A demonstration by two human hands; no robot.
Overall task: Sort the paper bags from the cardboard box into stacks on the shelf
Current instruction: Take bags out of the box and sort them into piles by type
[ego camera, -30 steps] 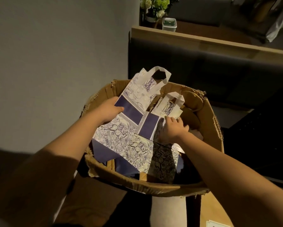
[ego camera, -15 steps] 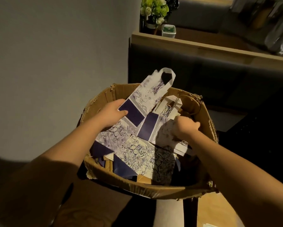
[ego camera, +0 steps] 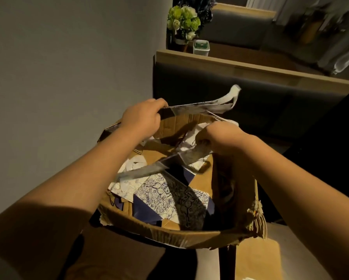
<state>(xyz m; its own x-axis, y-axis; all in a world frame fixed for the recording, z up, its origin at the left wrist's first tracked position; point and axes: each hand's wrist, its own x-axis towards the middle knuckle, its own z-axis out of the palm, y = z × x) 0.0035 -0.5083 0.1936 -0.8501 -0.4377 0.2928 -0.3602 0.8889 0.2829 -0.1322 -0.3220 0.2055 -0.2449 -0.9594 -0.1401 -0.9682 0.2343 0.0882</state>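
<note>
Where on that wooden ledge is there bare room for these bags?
The ledge shows bare wood right of the white tub, running toward the frame edge. Its left end is crowded by the flowers and tub.

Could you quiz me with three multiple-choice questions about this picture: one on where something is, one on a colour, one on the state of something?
1. Where do the flowers stand?
A. On the wooden ledge beyond the cardboard box
B. Inside the box
C. On the floor

2. What colour is the print on the bags left in the box?
A. Red
B. Blue and white
C. Plain green

3. What is the left hand doing?
A. Resting empty on the rim
B. Holding a flat bag lifted above the box
C. Touching the flowers

Answers: 1 A, the flowers sit on the ledge behind the cardboard box. 2 B, dark blue panels and blue line drawings on white. 3 B, the fingers pinch the bag's edge above the rim; the right hand grips another bag.
</note>
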